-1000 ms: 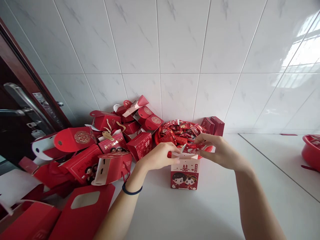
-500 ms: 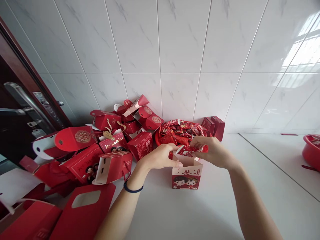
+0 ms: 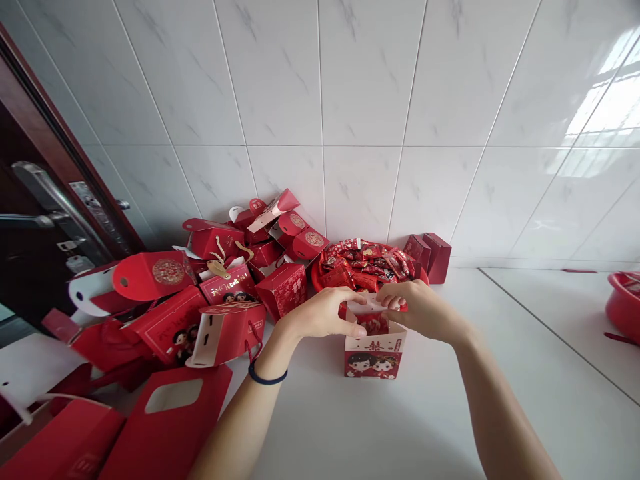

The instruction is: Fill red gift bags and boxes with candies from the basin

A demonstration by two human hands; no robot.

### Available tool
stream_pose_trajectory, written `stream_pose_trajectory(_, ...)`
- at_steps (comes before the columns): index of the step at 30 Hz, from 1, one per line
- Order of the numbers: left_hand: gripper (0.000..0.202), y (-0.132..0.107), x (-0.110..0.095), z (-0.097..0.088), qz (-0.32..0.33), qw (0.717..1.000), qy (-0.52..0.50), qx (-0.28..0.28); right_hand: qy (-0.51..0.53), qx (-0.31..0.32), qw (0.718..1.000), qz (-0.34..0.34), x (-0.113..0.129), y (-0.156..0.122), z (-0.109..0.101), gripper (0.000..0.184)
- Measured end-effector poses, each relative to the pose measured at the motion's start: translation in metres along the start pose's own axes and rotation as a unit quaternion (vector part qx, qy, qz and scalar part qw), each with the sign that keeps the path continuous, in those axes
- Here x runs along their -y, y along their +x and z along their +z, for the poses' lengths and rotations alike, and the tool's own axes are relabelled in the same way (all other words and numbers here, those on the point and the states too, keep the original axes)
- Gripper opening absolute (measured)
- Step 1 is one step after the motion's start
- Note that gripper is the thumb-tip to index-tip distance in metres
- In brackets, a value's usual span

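A small open-topped gift box (image 3: 373,364), red and cream with two cartoon faces on its front, stands upright on the white surface. My left hand (image 3: 325,312) grips its left side near the rim, thumb at the front edge. Inside the opening a red wrapped packet (image 3: 374,325) shows. Over the box's right rear, my right hand (image 3: 417,308) hovers with its fingers curved and apart, nothing seen in them; its fingertips are partly hidden. Just behind the box sits a red basin (image 3: 316,279) heaped with red-wrapped sweets (image 3: 365,261).
Many red gift boxes (image 3: 155,270) lie piled on the left, near a dark door with a metal handle (image 3: 43,190). Two dark red boxes (image 3: 438,259) stand by the tiled wall (image 3: 360,193). Another red tub (image 3: 623,307) is at the far right.
The red packet has gone from my right hand's fingers down into the box, and those fingers have loosened. My left hand keeps its hold on the box.
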State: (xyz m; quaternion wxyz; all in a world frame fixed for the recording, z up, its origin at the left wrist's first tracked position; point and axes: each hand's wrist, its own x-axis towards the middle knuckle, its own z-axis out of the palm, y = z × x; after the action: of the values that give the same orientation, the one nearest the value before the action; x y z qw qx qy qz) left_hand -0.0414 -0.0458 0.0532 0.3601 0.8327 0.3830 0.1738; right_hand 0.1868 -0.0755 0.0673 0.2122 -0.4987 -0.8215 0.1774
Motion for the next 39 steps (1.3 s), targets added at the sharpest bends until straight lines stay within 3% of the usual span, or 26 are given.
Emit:
stream_pose_trajectory(5, 0.059, 0.0, 0.001, 0.001, -0.003, 1.0, 0.006, -0.002, -0.023, -0.042, 0.999, 0.003, 0.001, -0.005, -0.006, 0.014)
stream_pose_trajectory(10, 0.04, -0.003, -0.002, 0.0, 0.024, 1.0, 0.005, -0.005, -0.034, -0.083, 0.996, 0.001, 0.001, -0.011, -0.014, 0.03)
stream_pose_trajectory(20, 0.026, 0.001, -0.004, 0.006, 0.073, 0.994, 0.078, -0.026, -0.063, 0.051, 0.995, 0.058, -0.012, -0.017, -0.014, 0.066)
stream_pose_trajectory(26, 0.048, 0.003, -0.002, 0.011, 0.071, 0.994, 0.08, -0.037, -0.058, 0.09, 0.99, 0.089, -0.014, -0.018, -0.012, 0.07)
stream_pose_trajectory(35, 0.033, 0.006, 0.0, 0.015, 0.069, 0.994, 0.075, -0.026, -0.062, 0.083, 0.991, 0.082, -0.014, -0.016, -0.011, 0.057)
stream_pose_trajectory(39, 0.023, 0.008, 0.002, 0.016, 0.071, 0.993, 0.09, -0.012, -0.035, 0.072, 0.996, 0.041, -0.014, -0.015, -0.01, 0.032)
